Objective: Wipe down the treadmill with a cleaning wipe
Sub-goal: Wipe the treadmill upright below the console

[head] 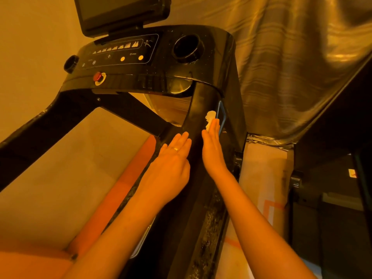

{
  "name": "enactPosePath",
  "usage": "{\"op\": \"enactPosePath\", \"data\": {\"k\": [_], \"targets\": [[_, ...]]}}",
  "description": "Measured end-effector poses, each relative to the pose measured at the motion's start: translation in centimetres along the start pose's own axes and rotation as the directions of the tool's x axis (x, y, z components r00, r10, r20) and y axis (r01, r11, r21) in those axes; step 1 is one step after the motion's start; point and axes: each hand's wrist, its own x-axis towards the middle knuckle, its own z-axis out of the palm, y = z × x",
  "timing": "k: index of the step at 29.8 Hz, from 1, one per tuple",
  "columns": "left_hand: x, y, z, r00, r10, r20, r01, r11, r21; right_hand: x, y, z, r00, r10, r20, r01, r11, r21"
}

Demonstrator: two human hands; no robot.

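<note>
Left hand (173, 158), right hand (213, 147) on one wipe (210, 117), one treadmill (169, 75)

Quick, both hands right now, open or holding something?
Left hand: open, flat against the treadmill handrail.
Right hand: open, straight fingers pressing the wipe onto it.

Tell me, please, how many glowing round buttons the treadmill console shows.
2. The left button sits mid-panel on the console; the right button is just beside it. None looks hidden.

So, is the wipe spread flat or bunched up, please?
Bunched up: the wipe is a crumpled white wad pressed by the right hand.
</note>
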Motion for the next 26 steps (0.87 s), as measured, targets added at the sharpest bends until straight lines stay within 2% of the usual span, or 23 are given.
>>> {"op": "enactPosePath", "data": {"k": [3, 7, 13, 18, 23, 26], "targets": [[0.1, -0.1, 0.2, 1.0, 0.002, -0.01, -0.002, 1.0, 0.004, -1.4, -0.2, 0.8, 1.0, -0.003, -0.021, 0.003, 1.0, 0.008], [0.1, -0.1, 0.2, 1.0, -0.003, -0.012, 0.003, 1.0, -0.012, -4.8, 1.2, 1.8, 0.998, -0.047, 0.03, 0.048, 0.999, -0.015], [-0.1, 0.1, -0.1, 1.0, 0.014, -0.011, -0.014, 1.0, -0.019, -2.1, -0.4, 0.6, 1.0, 0.028, 0.011, -0.028, 0.999, 0.015], [-4.3, -1.4, -1.1, 0.991, 0.108, 0.084, -0.111, 0.993, 0.034, -6.8, 0.5, 2.3, 0.999, 0.001, 0.04, -0.002, 1.0, 0.021], [-5.9, -1.2, -0.7, 0.995, 0.09, 0.031, -0.091, 0.994, 0.055, -5.0, 0.2, 1.8, 1.0, 0.006, 0.011, -0.006, 0.999, 0.032], [-5.8, -1.3, -0.8, 0.997, 0.073, 0.041, -0.073, 0.997, -0.003, -0.5, -0.8, 0.3, 0.999, -0.032, -0.021, 0.029, 0.991, -0.13]]}}
